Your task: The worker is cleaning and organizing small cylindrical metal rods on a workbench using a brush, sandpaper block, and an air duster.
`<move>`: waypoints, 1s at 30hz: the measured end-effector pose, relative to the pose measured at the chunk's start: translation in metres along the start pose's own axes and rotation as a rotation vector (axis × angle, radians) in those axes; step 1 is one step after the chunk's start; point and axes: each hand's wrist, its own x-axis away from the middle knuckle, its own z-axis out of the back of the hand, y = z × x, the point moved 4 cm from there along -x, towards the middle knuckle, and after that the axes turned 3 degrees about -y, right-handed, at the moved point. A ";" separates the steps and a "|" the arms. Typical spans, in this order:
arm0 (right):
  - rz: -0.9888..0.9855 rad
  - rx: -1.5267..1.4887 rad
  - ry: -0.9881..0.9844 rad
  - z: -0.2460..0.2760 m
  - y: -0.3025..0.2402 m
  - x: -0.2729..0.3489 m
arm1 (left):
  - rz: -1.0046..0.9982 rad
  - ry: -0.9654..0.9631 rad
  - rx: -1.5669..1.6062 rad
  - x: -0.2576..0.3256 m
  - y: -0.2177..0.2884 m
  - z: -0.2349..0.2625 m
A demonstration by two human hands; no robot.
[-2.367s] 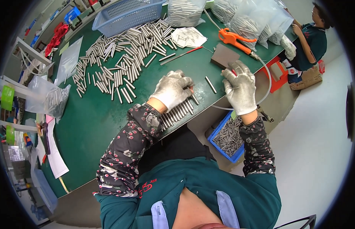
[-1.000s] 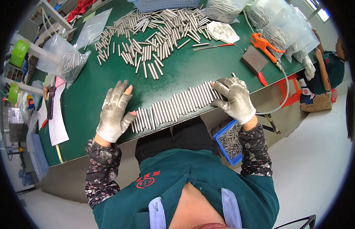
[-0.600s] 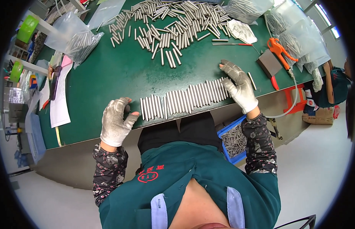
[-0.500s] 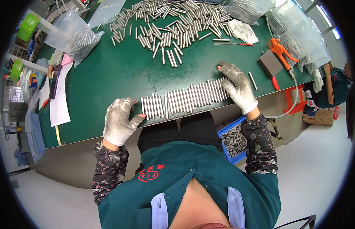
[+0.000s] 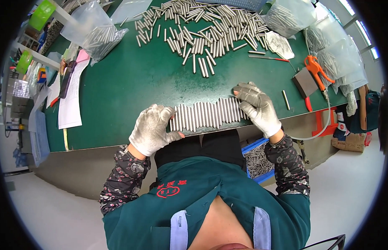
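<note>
A row of slim, shiny metal pins [image 5: 206,114] lies side by side along the near edge of the green table, its far ends uneven. At the row's left end is my left hand [image 5: 151,130] in a grey-white glove, thumb and forefinger bracketing the outermost pins. My right hand [image 5: 260,111], gloved likewise, is curled against the right end, its thumb by the last pins and its fingers bent over their far side. Between them, my two hands clasp the row. A single pin [image 5: 285,100] lies apart, right of my right hand.
Beyond the row spreads a loose heap of pins [image 5: 219,35]. Plastic bags of pins [image 5: 103,37] stand at both far corners. An orange air gun [image 5: 317,71] rests by a dark block [image 5: 305,82] at right. Papers [image 5: 71,104] lie left; a blue bin [image 5: 265,178] sits below.
My left hand has moved right, pushing the left end of the row inward. The gap among the pins has closed and the row is shorter. The view has shifted slightly.
</note>
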 end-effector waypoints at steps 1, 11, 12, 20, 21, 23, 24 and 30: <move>0.000 0.000 -0.001 -0.004 -0.002 -0.001 | 0.014 -0.030 -0.023 -0.001 0.000 0.000; 0.066 -0.052 -0.028 -0.038 -0.034 -0.023 | 0.014 0.007 0.081 -0.021 0.012 -0.012; 0.101 -0.047 -0.030 -0.039 -0.037 -0.026 | 0.008 0.001 0.098 -0.023 0.013 -0.014; 0.135 -0.083 0.006 -0.055 -0.049 -0.033 | -0.064 -0.008 0.167 -0.040 0.030 -0.029; 0.136 -0.082 0.009 -0.055 -0.049 -0.036 | -0.086 -0.016 0.223 -0.040 0.027 -0.027; 0.154 0.018 -0.022 -0.056 -0.054 -0.039 | -0.105 -0.029 0.280 -0.035 0.026 -0.024; 0.185 0.029 -0.045 -0.056 -0.054 -0.038 | -0.140 -0.002 0.286 -0.031 0.027 -0.022; 0.194 0.161 -0.084 -0.056 -0.064 -0.036 | -0.162 0.189 0.228 -0.018 0.028 -0.029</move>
